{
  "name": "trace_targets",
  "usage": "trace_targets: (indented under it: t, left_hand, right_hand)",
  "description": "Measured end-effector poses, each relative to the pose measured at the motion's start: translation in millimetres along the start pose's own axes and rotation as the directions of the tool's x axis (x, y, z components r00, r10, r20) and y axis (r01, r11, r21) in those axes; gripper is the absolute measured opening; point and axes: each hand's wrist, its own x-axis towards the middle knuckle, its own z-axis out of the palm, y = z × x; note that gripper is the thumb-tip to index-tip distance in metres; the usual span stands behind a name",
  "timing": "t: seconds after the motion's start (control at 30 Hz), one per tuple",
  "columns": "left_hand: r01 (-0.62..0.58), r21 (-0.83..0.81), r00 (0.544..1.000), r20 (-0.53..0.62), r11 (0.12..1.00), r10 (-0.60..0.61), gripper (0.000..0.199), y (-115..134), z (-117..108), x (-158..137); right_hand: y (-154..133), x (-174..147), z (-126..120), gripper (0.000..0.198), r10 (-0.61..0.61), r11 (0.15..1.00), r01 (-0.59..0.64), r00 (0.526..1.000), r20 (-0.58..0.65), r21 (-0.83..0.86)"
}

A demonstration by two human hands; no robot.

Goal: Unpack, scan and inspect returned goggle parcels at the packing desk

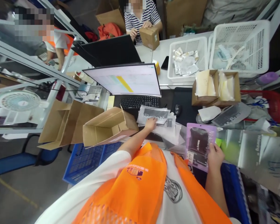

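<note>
My left hand is closed at the lower edge of a clear plastic bag with white lettering, which lies over other bags in front of the keyboard. More translucent bags spread out beside that hand, to its right. On the right, my right hand grips the side edge of a purple pouch. A dark panel with small white print and a pale label show on the pouch's face. The fingertips behind the pouch are hidden.
An open cardboard box stands left of my left arm, above a blue crate. A monitor, keyboard and mouse are ahead. White baskets and small cartons stand at right. A co-worker holds a box opposite.
</note>
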Motion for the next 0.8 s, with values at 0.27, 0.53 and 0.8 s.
trace_targets:
  t: [0.27, 0.53, 0.8]
  left_hand:
    - [-0.125, -0.024, 0.992, 0.019, 0.992, 0.126, 0.051, -6.7, 9.5, 6.1]
    - [-0.151, -0.195, 0.988, -0.037, 0.969, 0.147, 0.069, -4.1, 14.6, 3.4]
    - [-0.121, -0.483, 0.936, -0.347, 0.867, -0.063, 0.038, -2.9, -22.6, -7.2]
  right_hand:
    - [-6.7, 6.0, 6.6, 0.077, -0.038, 0.999, 0.038, 0.999, 0.020, -0.007]
    - [-4.4, -2.0, 6.7, 0.078, -0.021, 0.999, 0.024, 0.998, 0.056, -0.047]
    - [-4.2, 2.8, 7.5, 0.080, -0.028, 0.998, 0.032, 0.997, 0.071, -0.047]
